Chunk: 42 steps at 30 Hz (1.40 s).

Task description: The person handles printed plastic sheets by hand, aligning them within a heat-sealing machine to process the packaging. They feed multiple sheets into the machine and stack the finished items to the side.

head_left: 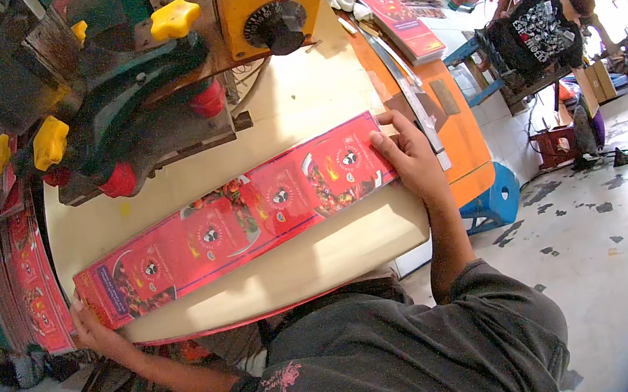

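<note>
A long red printed sheet (252, 209), with bowls of food and round emblems on it, lies slantwise over the pale tabletop (353, 243). Its right end is pinched in my right hand (412, 154), thumb on top and fingers round the far edge. My left hand (93, 327) is closed on the lower left corner, with some of its fingers hidden beneath. Just beyond the sheet stands a machine with a dark green curved arm (132, 101), yellow star knobs (175, 19) and red feet.
A yellow control box (267, 2) with a black dial sits above the table. Stacked red printed sheets (38, 275) stand at the left, more (411, 30) on the orange table (461, 131) at right. Beyond are a blue stool (495, 198) and two people, one in a black shirt (539, 28).
</note>
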Available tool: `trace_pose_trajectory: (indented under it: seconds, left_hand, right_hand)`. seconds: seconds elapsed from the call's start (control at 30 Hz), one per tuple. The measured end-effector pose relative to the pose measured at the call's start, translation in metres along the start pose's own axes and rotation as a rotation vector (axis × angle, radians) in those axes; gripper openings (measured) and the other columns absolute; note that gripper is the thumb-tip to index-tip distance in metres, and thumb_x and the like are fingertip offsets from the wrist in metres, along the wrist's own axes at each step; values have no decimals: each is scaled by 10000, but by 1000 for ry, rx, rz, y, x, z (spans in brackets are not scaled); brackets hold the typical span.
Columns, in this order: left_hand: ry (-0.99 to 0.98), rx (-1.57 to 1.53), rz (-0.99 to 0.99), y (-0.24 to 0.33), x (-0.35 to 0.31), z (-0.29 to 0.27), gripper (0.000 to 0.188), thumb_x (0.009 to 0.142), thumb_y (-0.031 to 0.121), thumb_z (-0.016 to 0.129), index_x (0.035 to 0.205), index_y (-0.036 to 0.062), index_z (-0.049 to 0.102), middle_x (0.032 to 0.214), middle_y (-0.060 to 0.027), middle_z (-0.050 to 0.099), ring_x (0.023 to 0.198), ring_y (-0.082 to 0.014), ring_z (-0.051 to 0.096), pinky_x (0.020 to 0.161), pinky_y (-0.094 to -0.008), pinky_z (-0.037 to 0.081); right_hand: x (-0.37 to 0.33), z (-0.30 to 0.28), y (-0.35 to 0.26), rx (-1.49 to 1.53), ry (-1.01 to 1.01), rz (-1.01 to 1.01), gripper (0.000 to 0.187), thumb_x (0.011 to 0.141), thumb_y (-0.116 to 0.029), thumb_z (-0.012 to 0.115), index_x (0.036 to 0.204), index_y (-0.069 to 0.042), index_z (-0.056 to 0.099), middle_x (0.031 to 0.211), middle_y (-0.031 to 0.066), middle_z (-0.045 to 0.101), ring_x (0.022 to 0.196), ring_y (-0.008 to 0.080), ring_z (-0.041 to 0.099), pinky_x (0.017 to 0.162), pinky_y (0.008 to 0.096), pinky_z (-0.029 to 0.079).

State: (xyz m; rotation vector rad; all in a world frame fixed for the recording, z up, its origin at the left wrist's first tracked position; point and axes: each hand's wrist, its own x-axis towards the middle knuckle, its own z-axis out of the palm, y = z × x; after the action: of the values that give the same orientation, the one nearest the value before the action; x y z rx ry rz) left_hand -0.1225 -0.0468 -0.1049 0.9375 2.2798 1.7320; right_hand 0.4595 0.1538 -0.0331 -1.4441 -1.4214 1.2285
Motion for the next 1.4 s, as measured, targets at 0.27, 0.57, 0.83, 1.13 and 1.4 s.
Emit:
trace_pose_trajectory:
  seconds: [0.27, 0.57, 0.83, 1.13, 1.4]
  left_hand:
    - [-4, 15, -6, 11, -1, 4, 504, 1090, 388, 560, 1355, -31, 651, 1220, -116, 715, 1050, -186, 675, 936, -333, 539]
    - [1, 153, 56, -1, 3, -6, 491, 1095, 380, 548, 1347, -26, 660, 1214, -124, 713, 1105, -204, 651, 993, -354, 508]
    - [-16, 84, 22, 17, -1, 4, 501, 1094, 412, 544, 1332, -14, 660, 1205, -108, 717, 1049, -185, 681, 933, -335, 547]
    - [19, 154, 55, -3, 2, -2, 504, 1094, 400, 551, 1329, -33, 655, 1206, -117, 707, 1060, -191, 663, 955, -341, 527]
    - [20, 30, -10, 3, 0, 4, 538, 1092, 422, 548, 1338, -47, 641, 1232, -115, 692, 1100, -200, 656, 981, -353, 519]
  right_hand:
    - [1, -2, -1, -8, -18, 14, 299, 1082, -249, 630, 1268, -40, 523, 965, 110, 762, 850, 102, 723, 726, 245, 549]
    - [0, 1, -4, 32, -15, 19, 294, 1082, -253, 632, 1263, -48, 522, 936, 109, 756, 833, 103, 721, 712, 246, 546]
    - [2, 1, 0, 12, 4, 7, 279, 1071, -237, 643, 1248, -42, 550, 916, 109, 758, 818, 106, 724, 685, 250, 547]
    - [-1, 0, -4, 17, -17, 37, 264, 1082, -226, 630, 1253, -52, 530, 961, 108, 761, 851, 108, 730, 716, 251, 560]
    - [-1, -2, -3, 13, -20, 48, 285, 1079, -228, 637, 1264, -48, 518, 943, 102, 754, 844, 101, 719, 713, 248, 551]
